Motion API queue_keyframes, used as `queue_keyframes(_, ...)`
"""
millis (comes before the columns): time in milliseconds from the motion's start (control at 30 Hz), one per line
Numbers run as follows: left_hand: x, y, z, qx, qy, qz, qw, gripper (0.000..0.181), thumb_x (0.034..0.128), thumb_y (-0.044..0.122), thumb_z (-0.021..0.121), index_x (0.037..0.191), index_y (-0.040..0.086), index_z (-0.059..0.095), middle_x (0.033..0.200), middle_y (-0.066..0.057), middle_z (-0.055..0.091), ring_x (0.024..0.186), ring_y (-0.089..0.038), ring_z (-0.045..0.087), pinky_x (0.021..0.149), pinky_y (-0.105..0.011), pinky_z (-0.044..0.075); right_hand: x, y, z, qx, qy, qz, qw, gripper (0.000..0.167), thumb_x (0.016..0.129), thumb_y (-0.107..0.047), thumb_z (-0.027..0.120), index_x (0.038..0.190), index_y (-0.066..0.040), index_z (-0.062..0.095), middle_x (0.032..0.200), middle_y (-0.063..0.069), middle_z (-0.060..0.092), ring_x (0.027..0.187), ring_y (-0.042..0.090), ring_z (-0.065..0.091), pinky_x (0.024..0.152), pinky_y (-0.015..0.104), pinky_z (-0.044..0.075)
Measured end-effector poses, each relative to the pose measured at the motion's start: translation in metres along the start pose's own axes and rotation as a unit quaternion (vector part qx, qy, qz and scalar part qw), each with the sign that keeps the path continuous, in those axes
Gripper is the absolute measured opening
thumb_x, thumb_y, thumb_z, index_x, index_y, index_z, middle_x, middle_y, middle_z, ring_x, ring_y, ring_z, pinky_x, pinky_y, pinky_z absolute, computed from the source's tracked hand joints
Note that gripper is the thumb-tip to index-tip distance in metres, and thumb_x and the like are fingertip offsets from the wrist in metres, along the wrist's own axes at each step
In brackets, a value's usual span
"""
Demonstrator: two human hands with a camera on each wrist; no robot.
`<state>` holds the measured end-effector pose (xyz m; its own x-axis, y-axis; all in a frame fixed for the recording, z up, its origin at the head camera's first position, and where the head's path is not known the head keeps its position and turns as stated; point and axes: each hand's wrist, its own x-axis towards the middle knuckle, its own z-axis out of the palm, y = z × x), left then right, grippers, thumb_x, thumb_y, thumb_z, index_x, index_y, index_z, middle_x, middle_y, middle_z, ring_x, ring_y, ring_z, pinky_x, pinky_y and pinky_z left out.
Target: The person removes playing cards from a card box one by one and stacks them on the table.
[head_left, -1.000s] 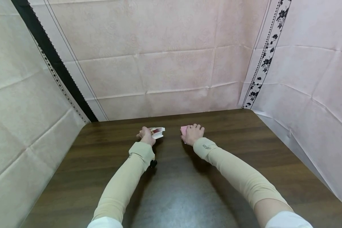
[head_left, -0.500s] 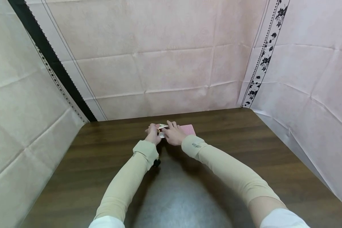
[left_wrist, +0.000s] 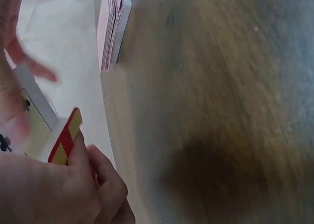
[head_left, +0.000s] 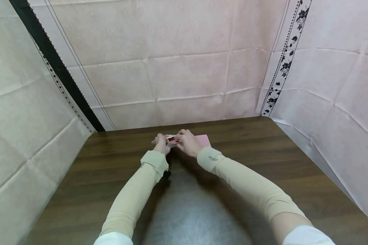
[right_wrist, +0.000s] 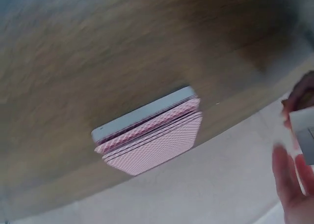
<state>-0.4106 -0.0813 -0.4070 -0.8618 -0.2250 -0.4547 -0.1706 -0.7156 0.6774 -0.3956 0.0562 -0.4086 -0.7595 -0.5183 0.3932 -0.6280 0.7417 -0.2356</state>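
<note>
My left hand (head_left: 162, 144) holds a card box (left_wrist: 63, 138) at the far side of the table. The box has a red and yellow edge and white flaps, and black club marks show on it. My right hand (head_left: 188, 143) is at the opening of the box, with blurred, spread fingers (right_wrist: 284, 177) near a white flap (right_wrist: 305, 135). Part of the box is hidden behind the hands in the head view. Just to the right lies a deck of playing cards (right_wrist: 152, 140), pink-checked backs up, with slightly uneven edges; neither hand touches it.
The brown wooden table (head_left: 233, 204) ends just beyond the hands and the deck. Pale cloth (head_left: 184, 68) hangs behind it and along both sides. A dark object (head_left: 167, 174) sits under my left wrist.
My right hand has left the deck and moved left to the box. My left hand shifted right with the box, then slightly back left. The deck now lies uncovered.
</note>
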Motion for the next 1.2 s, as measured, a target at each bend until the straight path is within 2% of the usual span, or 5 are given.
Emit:
queue_keyframes(267, 0.006, 0.001, -0.002, -0.032, 0.025, 0.018, 0.9990, 0.055, 0.1005, 0.017, 0.029, 0.147, 0.016, 0.000, 0.146, -0.013, 0.029, 0.136, -0.024, 0.030, 0.116, -0.034, 0.030, 0.002, -0.006, -0.006, 0.094, -0.038, 0.073, 0.9921, 0.035, 0.089, -0.046, 0.063, 0.094, -0.011, 0.064, 0.100, 0.007, 0.062, 0.089, 0.019, 0.055, 0.075, 0.033, 0.050)
queue_keyframes(533, 0.013, 0.008, -0.010, 0.005, 0.105, 0.051, 0.9932, 0.056, 0.1004, 0.025, 0.032, 0.148, 0.016, 0.004, 0.151, -0.013, 0.017, 0.136, -0.026, 0.028, 0.117, -0.036, 0.026, -0.005, 0.012, -0.008, 0.027, -0.061, 0.047, 0.9966, 0.034, 0.084, -0.032, 0.064, 0.108, -0.009, 0.059, 0.091, 0.009, 0.060, 0.099, 0.027, 0.053, 0.085, 0.037, 0.047)
queue_keyframes(667, 0.014, 0.008, -0.014, 0.011, 0.111, 0.051, 0.9925, 0.057, 0.0995, 0.022, 0.031, 0.148, 0.017, 0.001, 0.151, -0.014, 0.017, 0.137, -0.028, 0.029, 0.116, -0.036, 0.027, -0.011, 0.028, -0.004, -0.013, -0.023, 0.117, 0.9927, 0.043, 0.082, -0.032, 0.062, 0.116, -0.006, 0.056, 0.108, 0.016, 0.058, 0.106, 0.034, 0.052, 0.085, 0.044, 0.048)
queue_keyframes(867, 0.014, 0.005, -0.015, 0.004, 0.109, 0.047, 0.9930, 0.058, 0.0990, 0.021, 0.032, 0.148, 0.017, 0.001, 0.151, -0.014, 0.019, 0.136, -0.028, 0.030, 0.115, -0.037, 0.029, -0.013, 0.050, 0.002, -0.085, 0.003, 0.232, 0.9688, 0.051, 0.086, -0.039, 0.058, 0.123, -0.003, 0.054, 0.114, 0.022, 0.057, 0.107, 0.038, 0.050, 0.086, 0.050, 0.047)
queue_keyframes(1200, 0.023, 0.000, -0.010, 0.027, 0.127, 0.043, 0.9906, 0.060, 0.0986, 0.021, 0.029, 0.150, 0.014, -0.003, 0.151, -0.016, 0.017, 0.136, -0.030, 0.029, 0.115, -0.039, 0.028, -0.018, 0.059, 0.011, -0.140, -0.025, 0.280, 0.9493, 0.055, 0.094, -0.047, 0.051, 0.126, -0.003, 0.053, 0.119, 0.025, 0.059, 0.111, 0.041, 0.051, 0.092, 0.051, 0.044)
